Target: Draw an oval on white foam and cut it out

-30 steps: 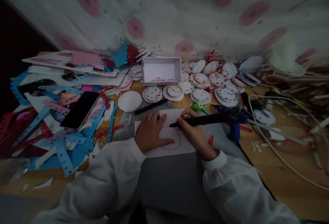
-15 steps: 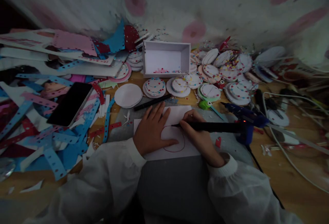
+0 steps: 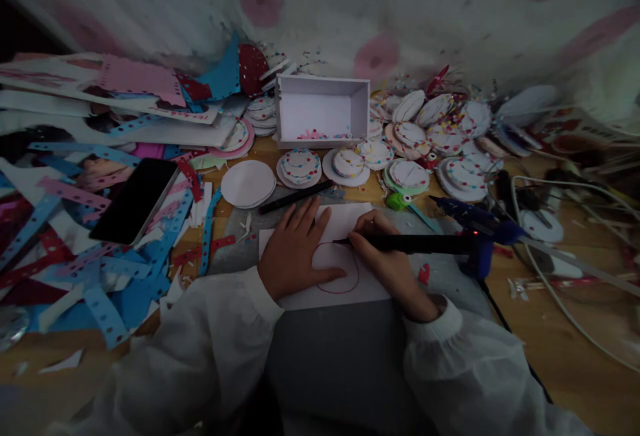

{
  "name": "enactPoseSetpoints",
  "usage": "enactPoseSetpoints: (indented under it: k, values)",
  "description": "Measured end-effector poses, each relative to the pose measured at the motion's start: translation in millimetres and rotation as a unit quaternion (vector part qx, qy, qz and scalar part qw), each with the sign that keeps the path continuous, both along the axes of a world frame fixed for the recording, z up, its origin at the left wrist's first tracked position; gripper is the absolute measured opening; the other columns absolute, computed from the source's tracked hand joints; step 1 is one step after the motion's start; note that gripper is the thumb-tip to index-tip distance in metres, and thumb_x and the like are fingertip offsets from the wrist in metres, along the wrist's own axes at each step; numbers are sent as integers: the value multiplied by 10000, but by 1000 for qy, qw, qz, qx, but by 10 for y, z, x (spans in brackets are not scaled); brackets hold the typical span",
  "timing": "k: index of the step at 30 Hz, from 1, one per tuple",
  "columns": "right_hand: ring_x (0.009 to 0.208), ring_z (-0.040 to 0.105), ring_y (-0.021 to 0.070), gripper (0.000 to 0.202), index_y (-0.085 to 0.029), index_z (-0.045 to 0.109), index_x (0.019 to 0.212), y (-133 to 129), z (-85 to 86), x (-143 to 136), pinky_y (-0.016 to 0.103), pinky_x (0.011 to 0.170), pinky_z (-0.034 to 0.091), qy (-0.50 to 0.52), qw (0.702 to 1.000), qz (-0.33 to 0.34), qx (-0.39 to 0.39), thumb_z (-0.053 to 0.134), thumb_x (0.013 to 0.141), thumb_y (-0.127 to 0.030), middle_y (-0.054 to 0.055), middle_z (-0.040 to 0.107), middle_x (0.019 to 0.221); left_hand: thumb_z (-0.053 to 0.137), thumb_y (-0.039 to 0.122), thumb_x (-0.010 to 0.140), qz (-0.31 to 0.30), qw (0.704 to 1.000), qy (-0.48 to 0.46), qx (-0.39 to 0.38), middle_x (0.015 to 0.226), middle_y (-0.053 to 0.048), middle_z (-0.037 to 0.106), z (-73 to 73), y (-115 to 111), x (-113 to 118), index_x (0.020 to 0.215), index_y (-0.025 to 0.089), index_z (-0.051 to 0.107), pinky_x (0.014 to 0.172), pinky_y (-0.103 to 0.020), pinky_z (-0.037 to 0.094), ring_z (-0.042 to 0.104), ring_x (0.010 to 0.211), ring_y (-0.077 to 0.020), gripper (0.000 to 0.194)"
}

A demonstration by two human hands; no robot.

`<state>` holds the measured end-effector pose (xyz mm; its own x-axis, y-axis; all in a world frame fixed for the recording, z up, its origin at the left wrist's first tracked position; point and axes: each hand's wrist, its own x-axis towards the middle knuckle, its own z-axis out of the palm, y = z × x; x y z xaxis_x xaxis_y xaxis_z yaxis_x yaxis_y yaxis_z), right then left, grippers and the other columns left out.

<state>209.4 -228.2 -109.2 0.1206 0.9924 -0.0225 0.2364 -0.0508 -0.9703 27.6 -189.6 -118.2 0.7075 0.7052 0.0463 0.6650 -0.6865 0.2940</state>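
Observation:
A white sheet (image 3: 360, 293) lies in front of me with a thin reddish circle drawn on it. My left hand (image 3: 295, 253) rests flat on the sheet's left part, fingers spread, its thumb reaching into the circle. My right hand (image 3: 385, 259) grips a long black pen (image 3: 425, 244), whose tip meets the top of the circle's line. Just beyond the sheet lies a second black pen (image 3: 296, 197). Near it, to the left, sits a stack of white discs (image 3: 249, 184).
At the back stands a white open box (image 3: 325, 113) with small beads inside. Bead-trimmed cake-like pieces (image 3: 299, 168) crowd around it. On the right are a blue glue gun (image 3: 475, 223) with a lit red light and a white cable (image 3: 545, 283). Leftward, a phone (image 3: 137, 199) lies on coloured scraps (image 3: 107, 309).
The whole view has shifted very slightly. Both hands keep nearly the same places, and the pen tip stays at the top of the circle.

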Motion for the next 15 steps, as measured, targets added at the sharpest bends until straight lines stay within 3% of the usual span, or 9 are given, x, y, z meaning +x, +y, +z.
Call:
enactPoseSetpoints:
  k: [15]
  values:
    - [641,459,154,159,-243,455,730,31,77,14,300,580,378,18,999,14,-34,602,772,-290,-31,473,685,480,789,729,-2,1000,-12,4,1544,-229,209,-11,0,-5,1444,70,317,1163,-506,140,167,1440,-338,1027]
